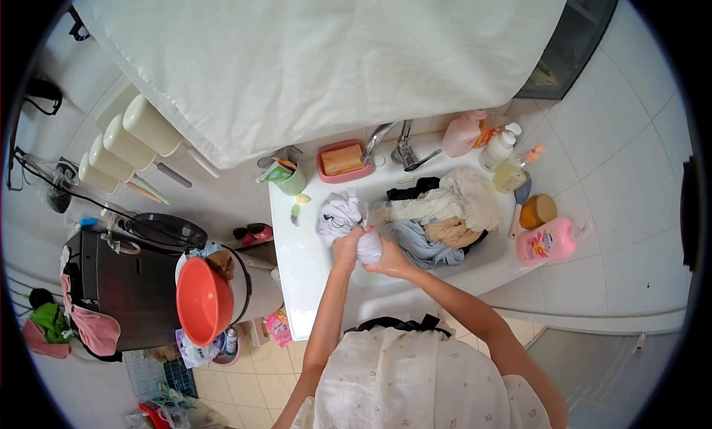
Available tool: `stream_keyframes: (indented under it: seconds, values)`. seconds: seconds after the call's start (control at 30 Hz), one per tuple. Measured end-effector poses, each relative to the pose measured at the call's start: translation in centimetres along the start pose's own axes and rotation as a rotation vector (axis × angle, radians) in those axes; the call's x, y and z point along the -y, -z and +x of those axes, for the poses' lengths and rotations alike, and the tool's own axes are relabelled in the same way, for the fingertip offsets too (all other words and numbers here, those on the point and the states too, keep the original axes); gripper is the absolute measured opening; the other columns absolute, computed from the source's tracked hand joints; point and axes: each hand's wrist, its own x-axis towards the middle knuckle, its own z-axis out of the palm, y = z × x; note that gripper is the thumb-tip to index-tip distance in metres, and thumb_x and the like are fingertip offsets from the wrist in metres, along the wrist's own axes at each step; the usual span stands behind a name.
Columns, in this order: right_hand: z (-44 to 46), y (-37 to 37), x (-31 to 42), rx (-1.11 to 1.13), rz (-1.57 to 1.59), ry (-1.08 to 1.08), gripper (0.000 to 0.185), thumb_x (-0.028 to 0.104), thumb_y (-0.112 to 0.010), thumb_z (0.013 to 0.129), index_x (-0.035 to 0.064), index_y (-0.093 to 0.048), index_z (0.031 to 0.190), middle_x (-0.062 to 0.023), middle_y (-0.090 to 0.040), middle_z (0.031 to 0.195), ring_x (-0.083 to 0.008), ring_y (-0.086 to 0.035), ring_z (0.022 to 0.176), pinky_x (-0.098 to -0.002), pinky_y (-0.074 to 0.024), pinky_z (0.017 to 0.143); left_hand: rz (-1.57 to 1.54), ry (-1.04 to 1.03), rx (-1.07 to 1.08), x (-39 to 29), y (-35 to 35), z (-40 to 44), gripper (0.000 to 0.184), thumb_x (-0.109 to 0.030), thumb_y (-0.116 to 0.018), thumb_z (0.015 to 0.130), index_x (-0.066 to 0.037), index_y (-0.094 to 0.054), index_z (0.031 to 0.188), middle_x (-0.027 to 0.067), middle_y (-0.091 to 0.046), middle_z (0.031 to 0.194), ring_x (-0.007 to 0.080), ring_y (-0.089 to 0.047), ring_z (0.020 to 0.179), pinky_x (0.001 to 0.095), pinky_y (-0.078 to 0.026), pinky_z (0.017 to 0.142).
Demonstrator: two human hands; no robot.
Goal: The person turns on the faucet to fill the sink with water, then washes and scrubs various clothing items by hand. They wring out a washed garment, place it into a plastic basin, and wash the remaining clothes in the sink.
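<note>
A bunched white garment (pixel 341 214) with dark markings is gripped by both hands over the left rim of the white sink (pixel 297 281). My left hand (pixel 346 249) is closed around its left side. On the right of the same bundle, my right hand (pixel 389 260) has its fingers wrapped against the cloth. Part of the garment bulges up between the two hands. Inside the basin to the right lies a heap of wet clothes: a cream piece (pixel 467 195), a tan piece (pixel 452 232), a grey-blue piece (pixel 423 243) and a black piece (pixel 415 189).
Behind the basin stand a chrome faucet (pixel 404 151) and a pink soap dish (pixel 345 162). Several pump bottles, including a pink bottle (pixel 547 241), line the right side. A green cup (pixel 291 180) is at the back left. An orange basin (pixel 203 301) sits left of the sink.
</note>
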Motion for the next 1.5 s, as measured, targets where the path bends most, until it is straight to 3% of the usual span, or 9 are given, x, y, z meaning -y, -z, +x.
stream_keyframes:
  seconds: [0.17, 0.4, 0.57, 0.67, 0.73, 0.83, 1.03, 1.3, 1.5]
  values:
    - [-0.6, 0.7, 1.0, 0.176, 0.092, -0.031, 0.050, 0.019, -0.070, 0.058, 0.0019, -0.050, 0.100, -0.0079, -0.058, 0.084, -0.0178, -0.057, 0.073, -0.0297, -0.0451, 0.068, -0.096, 0.056, 0.378, -0.4, 1.1, 0.3, 0.019, -0.011, -0.054, 0.064, 0.001, -0.057, 0.079, 0.0093, -0.057, 0.076, 0.0194, -0.056, 0.069, 0.0314, -0.045, 0.067]
    - [-1.0, -0.1, -0.7, 0.518, 0.699, -0.264, 0.051, 0.013, -0.069, 0.063, 0.0067, -0.045, 0.108, -0.0028, -0.051, 0.096, -0.0119, -0.050, 0.084, -0.0274, -0.0419, 0.071, -0.200, 0.061, 0.690, -0.1, 2.1, 0.9, 0.014, -0.011, -0.052, 0.063, 0.000, -0.053, 0.071, 0.0089, -0.054, 0.070, 0.0214, -0.054, 0.068, 0.0328, -0.044, 0.070]
    - [-1.2, 0.2, 0.7, 0.520, 0.693, -0.385, 0.064, 0.018, -0.070, 0.065, 0.0056, -0.035, 0.118, -0.0049, -0.048, 0.103, -0.0130, -0.049, 0.090, -0.0278, -0.0414, 0.076, -0.001, 0.110, 0.379, -1.3, 0.9, 0.0, 0.015, -0.016, -0.054, 0.065, -0.001, -0.055, 0.063, 0.0073, -0.054, 0.066, 0.0174, -0.053, 0.068, 0.0286, -0.043, 0.066]
    - [-0.4, -0.6, -0.9, 0.370, 0.302, -0.250, 0.074, 0.028, -0.070, 0.064, 0.0012, -0.031, 0.120, -0.0107, -0.047, 0.104, -0.0177, -0.048, 0.095, -0.0299, -0.0396, 0.079, -0.009, 0.063, 0.131, -0.7, 0.2, 0.3, 0.018, -0.018, -0.055, 0.065, -0.001, -0.056, 0.060, 0.0055, -0.053, 0.064, 0.0154, -0.050, 0.065, 0.0268, -0.040, 0.061]
    - [-1.2, -1.6, -2.0, 0.005, 0.085, -0.161, 0.088, 0.033, -0.073, 0.060, -0.0010, -0.024, 0.124, -0.0173, -0.041, 0.114, -0.0269, -0.044, 0.103, -0.0346, -0.0378, 0.083, 0.050, 0.063, 0.003, -0.6, -0.4, 0.6, 0.017, -0.017, -0.054, 0.066, -0.002, -0.056, 0.060, 0.0049, -0.053, 0.064, 0.0152, -0.049, 0.063, 0.0268, -0.039, 0.059]
    - [-3.5, -1.1, 2.0, -0.208, -0.270, 0.011, 0.095, 0.029, -0.076, 0.058, -0.0014, -0.018, 0.127, -0.0230, -0.035, 0.117, -0.0321, -0.038, 0.109, -0.0381, -0.0340, 0.087, 0.040, 0.047, -0.191, -0.3, -0.7, 1.7, 0.015, -0.016, -0.053, 0.066, -0.002, -0.056, 0.060, 0.0041, -0.052, 0.065, 0.0147, -0.046, 0.061, 0.0263, -0.036, 0.057]
    - [-3.5, -2.7, 0.3, -0.570, -0.905, 0.294, 0.086, 0.028, -0.072, 0.055, 0.0020, -0.027, 0.125, -0.0190, -0.038, 0.114, -0.0360, -0.040, 0.101, -0.0441, -0.0354, 0.081, -0.308, 0.052, -0.322, 0.4, -2.9, 1.3, 0.012, -0.015, -0.051, 0.067, -0.005, -0.054, 0.061, 0.0036, -0.051, 0.069, 0.0142, -0.045, 0.065, 0.0257, -0.036, 0.060]
    - [0.1, -0.7, -2.7, -0.809, -0.733, 0.320, 0.067, 0.016, -0.068, 0.059, 0.0052, -0.039, 0.118, -0.0157, -0.049, 0.098, -0.0314, -0.050, 0.086, -0.0390, -0.0405, 0.074, -0.418, -0.015, -0.387, -0.8, -6.4, -2.4, 0.014, -0.017, -0.053, 0.072, -0.005, -0.055, 0.065, 0.0020, -0.051, 0.072, 0.0133, -0.046, 0.069, 0.0245, -0.037, 0.066]
    - [-0.2, 0.4, -0.3, -0.557, -0.349, 0.188, 0.059, 0.017, -0.072, 0.054, -0.0013, -0.045, 0.104, -0.0178, -0.058, 0.078, -0.0346, -0.058, 0.070, -0.0394, -0.0456, 0.059, -0.132, -0.180, -0.230, -2.0, -5.9, -2.9, 0.016, -0.016, -0.051, 0.076, -0.001, -0.057, 0.075, 0.0028, -0.055, 0.077, 0.0116, -0.048, 0.072, 0.0238, -0.037, 0.069]
